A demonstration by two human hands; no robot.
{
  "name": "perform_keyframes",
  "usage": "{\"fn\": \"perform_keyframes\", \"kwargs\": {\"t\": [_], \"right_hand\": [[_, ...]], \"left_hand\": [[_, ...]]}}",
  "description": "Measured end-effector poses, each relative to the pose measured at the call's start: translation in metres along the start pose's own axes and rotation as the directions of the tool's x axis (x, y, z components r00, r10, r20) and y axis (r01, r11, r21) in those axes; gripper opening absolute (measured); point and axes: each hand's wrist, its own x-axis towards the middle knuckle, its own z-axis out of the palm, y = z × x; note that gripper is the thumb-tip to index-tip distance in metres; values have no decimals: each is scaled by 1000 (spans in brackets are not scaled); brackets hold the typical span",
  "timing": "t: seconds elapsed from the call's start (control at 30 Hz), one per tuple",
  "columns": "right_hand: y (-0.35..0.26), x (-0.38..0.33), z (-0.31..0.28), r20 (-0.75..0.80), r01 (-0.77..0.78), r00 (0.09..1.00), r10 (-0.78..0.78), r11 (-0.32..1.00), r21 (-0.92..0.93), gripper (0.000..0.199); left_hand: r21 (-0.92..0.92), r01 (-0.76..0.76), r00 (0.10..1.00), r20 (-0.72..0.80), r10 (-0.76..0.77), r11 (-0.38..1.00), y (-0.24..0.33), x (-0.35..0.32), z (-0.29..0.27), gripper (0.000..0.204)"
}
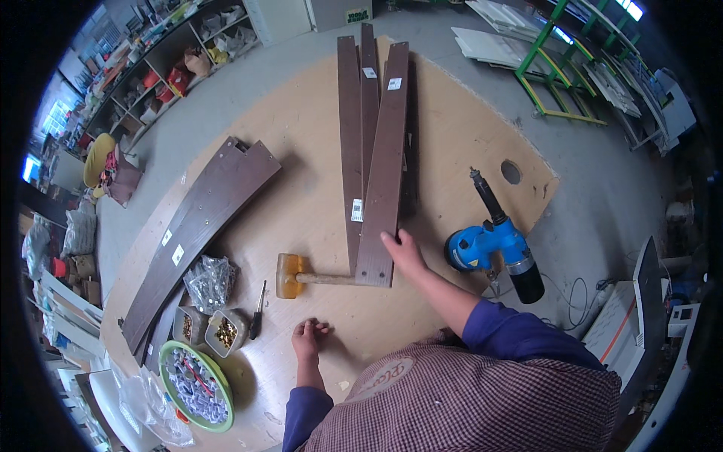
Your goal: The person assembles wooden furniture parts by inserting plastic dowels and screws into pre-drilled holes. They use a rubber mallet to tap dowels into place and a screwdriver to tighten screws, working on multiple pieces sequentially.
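My right hand (407, 256) grips brown board (382, 173) at its near end, thumb on top, over other boards (349, 120) on tabletop (309, 203). My left hand (306, 343): fingers curled near mallet (287, 276), can't tell if holding anything.

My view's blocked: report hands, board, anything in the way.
Right hand gripping brown board at right edge. Left hand loosely curled, empty-looking. Mallet handle partly hidden by board's near end.

a green rack (541, 39) stands upper right; cluttered shelves (143, 69) line the upper left, a yellow chair (97, 157) near them.
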Motion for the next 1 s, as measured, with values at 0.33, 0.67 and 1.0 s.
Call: {"fn": "perform_keyframes", "kwargs": {"t": [0.33,0.67,1.0], "right_hand": [[25,-155,52,767,-245,609,204,967,-62,32],[31,-92,-2,585,-370,811,-4,771,518,39],[94,-141,0,617,-745,659,430,484,459,47]], "left_hand": [[794,-299,943,163,290,528,62,-40,102,57],[943,-127,949,25,314,308,-17,-196,-96,45],[977,208,870,-209,447,53,-91,-303,-300,33]]}}
